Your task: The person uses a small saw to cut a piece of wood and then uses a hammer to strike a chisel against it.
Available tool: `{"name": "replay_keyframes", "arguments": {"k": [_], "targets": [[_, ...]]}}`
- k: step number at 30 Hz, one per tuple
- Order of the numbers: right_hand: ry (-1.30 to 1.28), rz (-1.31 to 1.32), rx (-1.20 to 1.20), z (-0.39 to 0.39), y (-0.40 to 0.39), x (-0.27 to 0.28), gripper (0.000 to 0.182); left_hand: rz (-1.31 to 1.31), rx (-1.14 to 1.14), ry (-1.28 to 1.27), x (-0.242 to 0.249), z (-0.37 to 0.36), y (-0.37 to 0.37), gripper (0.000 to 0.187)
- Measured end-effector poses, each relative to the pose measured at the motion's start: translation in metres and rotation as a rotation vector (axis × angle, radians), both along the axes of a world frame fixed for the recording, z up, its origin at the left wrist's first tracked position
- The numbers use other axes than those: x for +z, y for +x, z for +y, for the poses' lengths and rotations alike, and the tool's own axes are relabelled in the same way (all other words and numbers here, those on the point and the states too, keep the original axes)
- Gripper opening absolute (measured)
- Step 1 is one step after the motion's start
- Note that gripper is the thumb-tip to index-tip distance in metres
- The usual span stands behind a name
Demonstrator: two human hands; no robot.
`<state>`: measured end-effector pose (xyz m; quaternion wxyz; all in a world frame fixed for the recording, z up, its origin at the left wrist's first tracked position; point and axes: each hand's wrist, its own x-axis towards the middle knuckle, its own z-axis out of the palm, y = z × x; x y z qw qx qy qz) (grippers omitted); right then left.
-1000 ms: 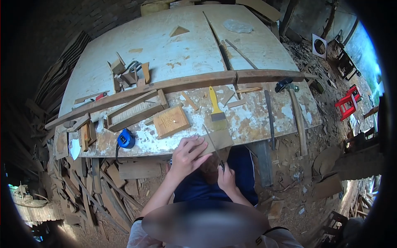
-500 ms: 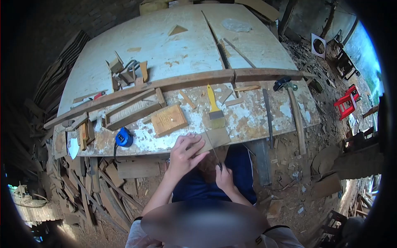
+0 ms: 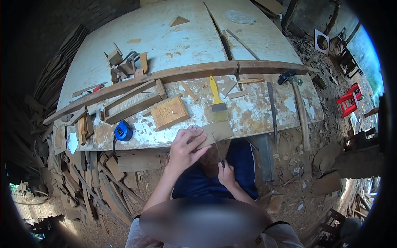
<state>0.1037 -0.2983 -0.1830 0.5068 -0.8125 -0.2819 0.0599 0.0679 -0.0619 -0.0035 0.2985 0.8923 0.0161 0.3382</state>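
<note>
A thin, flat wooden board lies across the front edge of the workbench, partly overhanging it. My left hand holds the board's left part, fingers bent over its top and thumb spread toward me. In my right hand, a narrow-bladed saw is gripped by its dark handle. Its blade points up and away from me and meets the board just right of my left fingers. Just beyond the board rests a yellow-handled brush, bristles toward me. A light wooden block with small holes sits beyond my left hand.
A blue tape measure stands near the bench's front edge. To the right lie a hammer and a dark metal bar. A long wooden beam crosses the bench. Scrap wood litters the floor at left.
The saw has been drawn back toward me, so less of its blade reaches over the board. My left hand stays on the board. The view has shifted slightly.
</note>
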Motion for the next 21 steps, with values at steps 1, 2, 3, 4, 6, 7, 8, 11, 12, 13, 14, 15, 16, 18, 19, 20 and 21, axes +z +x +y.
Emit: {"name": "replay_keyframes", "arguments": {"k": [1, 2, 3, 4, 6, 7, 8, 11, 12, 13, 14, 15, 16, 18, 19, 20, 21], "targets": [[-0.008, -0.007, 0.004, 0.003, 0.002, 0.005, 0.020, -0.004, -0.001, 0.001, 0.000, 0.001, 0.000, 0.048], [-0.008, 0.020, 0.012, 0.005, 0.004, 0.008, 0.020, -0.005, 0.002, -0.002, -0.002, 0.000, -0.001, 0.048], [-0.011, 0.048, 0.021, 0.012, 0.008, 0.028, 0.020, 0.001, 0.007, -0.004, -0.003, -0.001, -0.002, 0.048], [-0.010, 0.076, 0.029, 0.015, 0.008, 0.037, 0.020, 0.006, 0.010, -0.002, -0.004, -0.001, -0.003, 0.048], [-0.006, 0.033, 0.036, 0.005, 0.003, 0.018, 0.021, 0.012, 0.008, -0.004, 0.000, 0.000, -0.003, 0.048], [-0.002, 0.009, 0.026, -0.006, -0.002, -0.005, 0.020, 0.014, 0.004, -0.012, -0.001, 0.000, -0.003, 0.048], [0.001, -0.014, 0.018, -0.009, -0.002, -0.017, 0.020, 0.015, 0.001, -0.021, -0.001, 0.000, -0.003, 0.049], [-0.032, 0.032, 0.043, 0.008, 0.008, 0.039, 0.020, 0.015, -0.004, -0.014, 0.000, 0.002, -0.002, 0.050], [-0.049, 0.057, 0.053, 0.012, 0.008, 0.052, 0.021, 0.017, -0.004, -0.010, 0.000, 0.001, -0.004, 0.050], [-0.029, 0.045, 0.054, 0.012, 0.007, 0.049, 0.021, 0.026, -0.008, -0.020, 0.001, 0.000, -0.006, 0.049], [-0.031, 0.019, 0.041, 0.006, 0.004, 0.026, 0.021, 0.029, -0.018, -0.023, 0.001, 0.000, -0.006, 0.049], [-0.029, -0.012, 0.024, -0.003, -0.001, -0.006, 0.021, 0.026, -0.031, -0.022, 0.004, 0.002, -0.004, 0.048], [-0.029, -0.043, 0.008, -0.010, -0.003, -0.024, 0.020, 0.031, -0.037, -0.027, 0.005, 0.002, -0.005, 0.048], [-0.049, -0.070, 0.023, -0.004, 0.008, -0.002, 0.021, 0.030, -0.041, -0.036, 0.006, 0.002, -0.005, 0.048], [-0.058, -0.062, 0.027, 0.005, 0.011, 0.022, 0.022, 0.038, -0.039, -0.050, 0.008, 0.002, -0.005, 0.046], [-0.077, -0.045, 0.032, 0.009, 0.010, 0.035, 0.022, 0.051, -0.028, -0.052, 0.007, 0.000, -0.006, 0.047], [-0.098, 0.000, 0.042, 0.010, 0.011, 0.037, 0.024, 0.065, -0.016, -0.053, 0.007, -0.001, -0.008, 0.047]]}}
